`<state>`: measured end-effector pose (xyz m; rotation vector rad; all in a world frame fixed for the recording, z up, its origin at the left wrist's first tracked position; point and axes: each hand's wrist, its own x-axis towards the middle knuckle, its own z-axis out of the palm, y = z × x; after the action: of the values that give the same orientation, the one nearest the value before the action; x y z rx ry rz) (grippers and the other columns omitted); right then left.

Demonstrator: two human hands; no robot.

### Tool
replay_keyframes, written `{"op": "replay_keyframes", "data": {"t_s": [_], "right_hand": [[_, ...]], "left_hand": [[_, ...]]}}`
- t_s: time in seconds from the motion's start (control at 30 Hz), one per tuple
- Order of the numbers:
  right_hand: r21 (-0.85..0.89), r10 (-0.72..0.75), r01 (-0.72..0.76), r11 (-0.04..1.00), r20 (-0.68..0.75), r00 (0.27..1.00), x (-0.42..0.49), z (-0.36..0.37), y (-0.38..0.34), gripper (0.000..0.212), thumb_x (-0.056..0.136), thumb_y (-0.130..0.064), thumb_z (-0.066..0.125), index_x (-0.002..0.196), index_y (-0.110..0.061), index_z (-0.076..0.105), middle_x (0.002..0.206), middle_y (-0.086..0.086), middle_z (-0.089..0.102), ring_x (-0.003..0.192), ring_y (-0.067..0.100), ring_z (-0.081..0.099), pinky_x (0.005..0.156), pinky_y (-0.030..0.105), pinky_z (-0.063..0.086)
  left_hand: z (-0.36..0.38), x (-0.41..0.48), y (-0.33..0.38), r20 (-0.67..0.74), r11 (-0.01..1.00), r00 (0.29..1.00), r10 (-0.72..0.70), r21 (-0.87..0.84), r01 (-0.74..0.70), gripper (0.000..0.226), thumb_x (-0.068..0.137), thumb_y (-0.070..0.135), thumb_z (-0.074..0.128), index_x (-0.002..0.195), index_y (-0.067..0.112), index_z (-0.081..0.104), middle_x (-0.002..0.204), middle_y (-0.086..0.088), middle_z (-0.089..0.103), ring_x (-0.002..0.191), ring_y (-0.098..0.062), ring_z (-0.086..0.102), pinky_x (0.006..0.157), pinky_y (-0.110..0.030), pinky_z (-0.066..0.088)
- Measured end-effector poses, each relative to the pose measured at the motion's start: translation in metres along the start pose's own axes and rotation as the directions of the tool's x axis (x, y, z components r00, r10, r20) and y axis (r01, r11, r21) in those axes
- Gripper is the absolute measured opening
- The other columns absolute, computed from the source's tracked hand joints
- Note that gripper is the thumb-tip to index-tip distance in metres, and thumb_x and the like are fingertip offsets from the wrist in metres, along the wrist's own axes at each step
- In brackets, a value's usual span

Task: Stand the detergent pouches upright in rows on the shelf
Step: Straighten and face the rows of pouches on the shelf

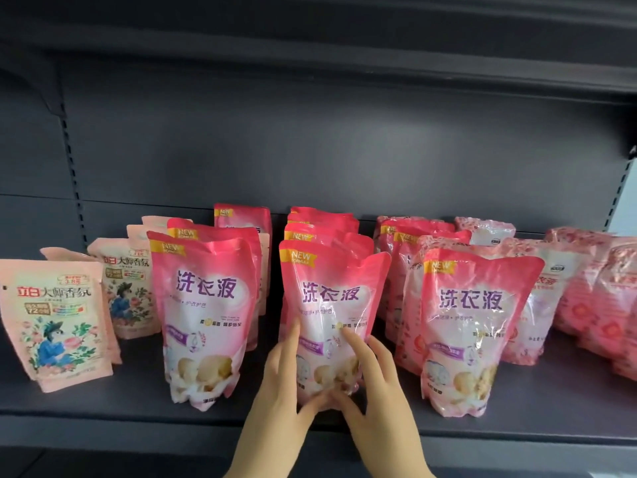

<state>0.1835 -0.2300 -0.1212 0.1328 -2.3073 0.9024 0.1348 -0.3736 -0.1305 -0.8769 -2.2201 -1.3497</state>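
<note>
While both hands are laid against it, the middle pouch point(332, 305) is seen standing upright on the shelf point(103, 408), close to the front edge. The left hand point(281, 384) is set on the pouch's lower left side, with its fingers stretched upward along the edge. The right hand point(375, 384) is spread over the lower right of the front face, its index finger pointing up across the print. Neither hand is clenched: the fingers are held fairly straight and flat on the film, and the two thumbs are brought close together at the pouch's base. Whether any finger reaches behind the pouch cannot be told.

Behind the middle pouch, more pink pouches of the same kind are lined up upright in a row running toward the back panel point(310, 150). Beside it, apart by a gap, the left pouch point(203, 305) is stood upright at the head of a similar row. On the other side, the right pouch point(472, 322) is stood likewise, with further pink pouches behind it. Farther left, pale peach pouches point(55, 319) with a flower print are placed upright, the nearest one tilted slightly. At the far right, red patterned packs point(599, 288) are grouped on the same shelf.
</note>
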Motion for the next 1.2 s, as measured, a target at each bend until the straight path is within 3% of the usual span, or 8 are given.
{"op": "replay_keyframes", "data": {"t_s": [0.23,0.4,0.5,0.6,0.73,0.9,1.0,1.2], "right_hand": [[-0.069,-0.011,0.012,0.998,0.009,1.0,0.015,0.009,0.0,0.092,0.084,-0.018,0.07,0.129,-0.073,0.01,0.144,-0.019,0.025,0.088,-0.004,0.052,0.07,0.019,0.052],[-0.212,-0.008,0.021,0.977,0.061,0.998,0.011,0.0,0.001,0.068,0.083,-0.029,0.068,0.125,-0.055,0.02,0.14,-0.021,0.028,0.093,-0.001,0.053,0.062,0.019,0.052],[-0.35,0.017,0.03,0.936,0.129,0.991,0.012,-0.008,-0.002,0.059,0.085,-0.036,0.06,0.128,-0.047,0.021,0.127,-0.018,0.038,0.094,0.005,0.055,0.059,0.02,0.048],[-0.454,0.025,0.06,0.889,0.18,0.983,0.018,-0.018,-0.011,0.053,0.087,-0.039,0.056,0.127,-0.043,0.022,0.113,-0.012,0.046,0.087,0.012,0.056,0.057,0.023,0.044],[-0.51,-0.003,0.138,0.849,0.257,0.966,0.027,-0.038,-0.024,0.041,0.09,-0.04,0.052,0.123,-0.038,0.027,0.097,-0.007,0.053,0.079,0.019,0.057,0.055,0.027,0.04],[-0.478,-0.081,0.301,0.825,0.427,0.901,0.035,-0.081,-0.033,0.025,0.092,-0.043,0.049,0.107,-0.024,0.055,0.095,-0.003,0.062,0.082,0.023,0.061,0.063,0.03,0.045],[-0.428,-0.081,0.323,0.844,0.494,0.866,0.043,-0.119,-0.039,0.028,0.09,-0.048,0.051,0.103,-0.026,0.062,0.092,-0.007,0.068,0.081,0.016,0.063,0.069,0.029,0.051],[-0.384,-0.059,0.316,0.868,0.55,0.833,0.063,-0.222,-0.027,0.024,0.085,-0.052,0.055,0.096,-0.033,0.066,0.088,-0.015,0.066,0.078,0.004,0.061,0.074,0.027,0.053]], "left_hand": [[0.0,0.015,-0.005,0.013,0.986,0.998,0.054,0.157,-0.055,0.108,0.081,0.019,0.074,0.145,0.035,-0.011,0.155,0.003,0.015,0.129,0.022,0.007,0.096,0.007,0.015],[-0.01,0.01,-0.002,0.011,0.954,0.999,0.032,0.298,-0.034,0.104,0.079,0.036,0.074,0.145,0.036,-0.005,0.15,-0.002,0.035,0.124,0.003,0.039,0.091,-0.009,0.037],[-0.02,0.012,0.005,0.018,0.897,1.0,0.006,0.441,-0.013,0.097,0.079,0.035,0.073,0.146,0.035,0.003,0.124,0.0,0.061,0.091,-0.004,0.066,0.062,-0.014,0.049],[-0.028,0.017,0.014,0.089,0.776,0.995,-0.043,0.63,-0.023,0.088,0.08,0.044,0.068,0.15,0.027,0.017,0.097,0.006,0.067,0.065,-0.002,0.061,0.048,-0.015,0.043],[-0.046,0.025,0.031,0.136,0.651,0.982,0.134,0.735,-0.191,0.072,0.037,0.035,0.094,0.1,0.011,0.07,0.047,0.003,0.053,0.03,-0.015,0.048,0.034,-0.015,0.018],[-0.055,0.043,0.074,0.272,0.565,0.958,0.095,0.778,-0.276,0.037,0.087,0.062,0.046,0.115,0.038,0.046,0.094,0.013,0.063,0.077,-0.006,0.062,0.046,-0.021,0.036],[-0.064,0.065,0.105,0.448,0.712,0.894,0.004,0.626,-0.317,0.043,0.079,0.072,0.038,0.115,0.048,0.044,0.101,0.025,0.059,0.081,0.007,0.056,0.065,-0.017,0.046],[-0.04,0.11,0.195,0.509,0.648,0.849,0.144,0.6,-0.47,0.033,0.075,0.071,0.043,0.104,0.056,0.045,0.092,0.027,0.058,0.083,0.007,0.052,0.067,-0.023,0.045]]}}
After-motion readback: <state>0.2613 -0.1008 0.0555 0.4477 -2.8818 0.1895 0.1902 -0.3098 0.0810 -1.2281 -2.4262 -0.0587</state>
